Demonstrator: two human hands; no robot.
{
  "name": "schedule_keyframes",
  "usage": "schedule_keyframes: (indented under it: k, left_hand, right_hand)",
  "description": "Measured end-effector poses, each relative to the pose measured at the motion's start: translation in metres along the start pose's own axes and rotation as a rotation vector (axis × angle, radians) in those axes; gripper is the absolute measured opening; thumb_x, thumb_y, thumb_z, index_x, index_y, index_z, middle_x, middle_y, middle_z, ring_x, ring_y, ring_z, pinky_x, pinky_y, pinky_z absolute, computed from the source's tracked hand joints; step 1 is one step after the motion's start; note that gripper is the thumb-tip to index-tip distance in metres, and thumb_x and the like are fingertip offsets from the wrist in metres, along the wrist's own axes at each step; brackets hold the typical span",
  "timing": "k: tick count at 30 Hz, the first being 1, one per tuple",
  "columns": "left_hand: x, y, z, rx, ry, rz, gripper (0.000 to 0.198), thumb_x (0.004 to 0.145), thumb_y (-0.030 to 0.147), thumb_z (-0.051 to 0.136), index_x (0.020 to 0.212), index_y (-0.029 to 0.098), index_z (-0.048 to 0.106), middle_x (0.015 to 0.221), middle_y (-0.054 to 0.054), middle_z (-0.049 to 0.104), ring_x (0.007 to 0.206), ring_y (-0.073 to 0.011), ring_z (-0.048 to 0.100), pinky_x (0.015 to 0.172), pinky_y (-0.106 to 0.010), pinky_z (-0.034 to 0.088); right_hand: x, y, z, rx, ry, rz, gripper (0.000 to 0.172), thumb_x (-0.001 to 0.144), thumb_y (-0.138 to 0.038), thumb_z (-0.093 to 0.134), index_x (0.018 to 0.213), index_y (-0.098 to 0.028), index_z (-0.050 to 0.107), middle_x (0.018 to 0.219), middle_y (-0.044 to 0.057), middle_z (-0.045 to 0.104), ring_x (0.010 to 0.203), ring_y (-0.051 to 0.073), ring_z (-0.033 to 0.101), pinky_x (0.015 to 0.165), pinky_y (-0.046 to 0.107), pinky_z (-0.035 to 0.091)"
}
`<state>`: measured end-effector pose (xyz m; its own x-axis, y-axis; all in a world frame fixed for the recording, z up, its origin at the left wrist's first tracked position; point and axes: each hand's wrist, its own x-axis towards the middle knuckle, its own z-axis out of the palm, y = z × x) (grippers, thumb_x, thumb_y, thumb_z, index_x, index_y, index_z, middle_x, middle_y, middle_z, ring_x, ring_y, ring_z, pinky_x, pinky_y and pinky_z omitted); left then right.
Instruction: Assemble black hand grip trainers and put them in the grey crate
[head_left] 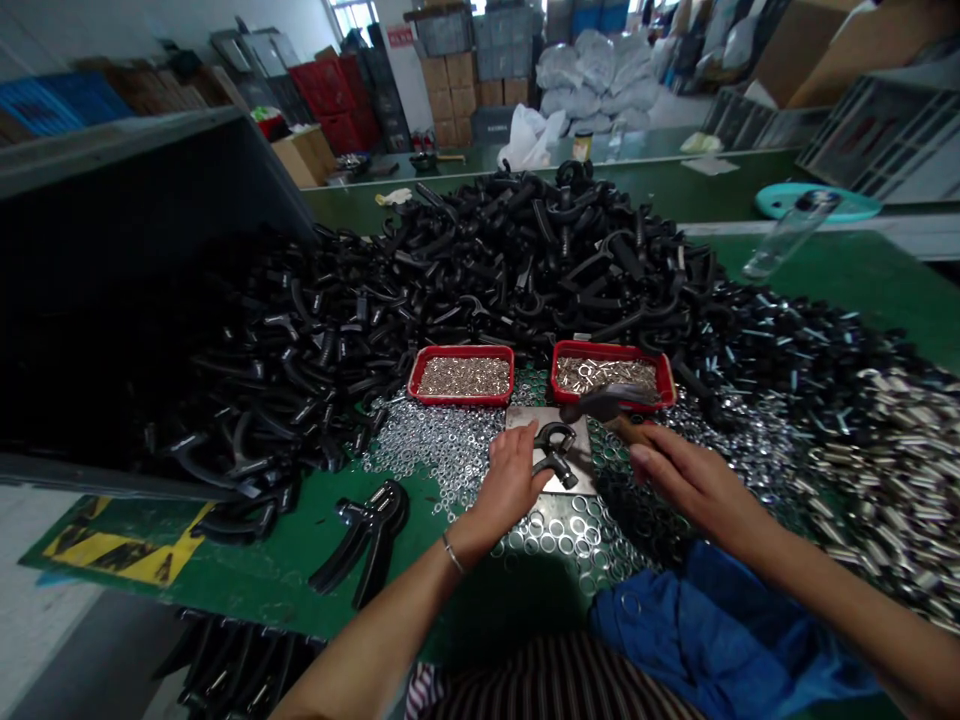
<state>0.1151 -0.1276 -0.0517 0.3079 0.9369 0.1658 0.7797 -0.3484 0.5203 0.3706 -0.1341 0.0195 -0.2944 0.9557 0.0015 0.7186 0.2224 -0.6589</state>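
My left hand point(517, 470) is closed on a black plastic clamp part point(556, 465) with a curved jaw, pressing it against a square metal plate point(525, 415). In my right hand point(682, 475) is a hammer point(600, 402), gripped by its wooden handle. The hammer's dark head hangs just above the plate's back right corner, apart from the clamp part. To the left of my left forearm lies a black spring clamp point(371, 535) with its handles spread towards me.
Two red trays point(462, 401) point(665, 375) of small metal pins stand behind the plate. Black clamp parts point(525, 250) are heaped behind them. Metal rings point(435, 440) surround the plate; metal sleeves point(892, 470) pile up at right. A grey crate point(150, 140) lies tipped at left.
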Motion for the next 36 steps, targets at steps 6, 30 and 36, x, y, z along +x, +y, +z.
schedule_keyframes:
  k: [6,30,36]
  left_hand:
    - [0.002,-0.001,0.005,0.016,-0.019,-0.023,0.085,0.087,0.028,0.066,0.152,0.014,0.014,0.138,-0.021,0.05,0.128,-0.0368,0.046,0.109,-0.058,0.035]
    - [0.014,-0.026,-0.013,-0.111,-0.006,-0.015,0.041,0.083,0.024,0.073,0.121,0.02,0.06,0.123,-0.008,0.062,0.119,-0.0268,0.05,0.106,-0.044,0.039]
    - [0.013,-0.021,-0.014,-0.148,-0.032,-0.011,0.042,0.082,0.027,0.075,0.122,0.02,0.061,0.123,-0.007,0.063,0.118,-0.0274,0.048,0.106,-0.044,0.038]
  right_hand:
    - [0.006,-0.003,0.022,0.012,-0.186,-0.028,0.03,0.097,-0.046,0.044,0.103,-0.025,0.063,0.088,0.008,0.072,0.079,0.025,0.068,0.072,0.035,0.051]
    - [0.03,0.124,-0.003,-0.425,-0.021,0.106,0.058,0.095,-0.065,0.038,0.09,-0.019,0.073,0.088,0.012,0.071,0.077,0.025,0.067,0.067,0.033,0.047]
    - [0.03,0.11,-0.029,-0.432,-0.047,0.118,0.046,0.091,-0.064,0.047,0.082,-0.021,0.062,0.066,0.008,0.067,0.057,0.023,0.062,0.053,0.032,0.039]
